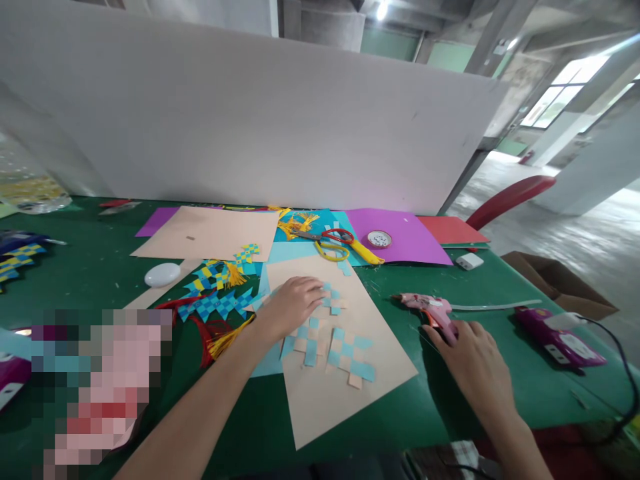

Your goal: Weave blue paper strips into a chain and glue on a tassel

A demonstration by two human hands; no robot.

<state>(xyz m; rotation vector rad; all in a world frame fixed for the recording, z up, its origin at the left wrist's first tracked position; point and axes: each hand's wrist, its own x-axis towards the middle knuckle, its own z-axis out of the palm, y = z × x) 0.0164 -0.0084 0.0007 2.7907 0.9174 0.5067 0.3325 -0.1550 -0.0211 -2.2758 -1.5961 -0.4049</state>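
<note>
My left hand (297, 303) reaches over a peach paper sheet (320, 413), its fingers curled together at the edge of a small woven paper piece (334, 300) in light blue and peach. The fingertips are partly hidden. Two similar woven pieces lie nearer me, one (310, 343) below my left hand and another (353, 353) to its right. My right hand (473, 347) is closed round the handle of a pink hot glue gun (430, 310) at the right, its nozzle pointing left. A clear glue stick (495, 305) stretches out behind the gun.
Scissors (333, 243), a yellow-handled cutter (367, 253) and a round tin (379, 240) lie on coloured sheets at the back. Blue woven pieces with tassels (215, 303) are left of my forearm. A purple box-like device (560, 340) with a cable sits right. A white panel (280, 127) stands behind.
</note>
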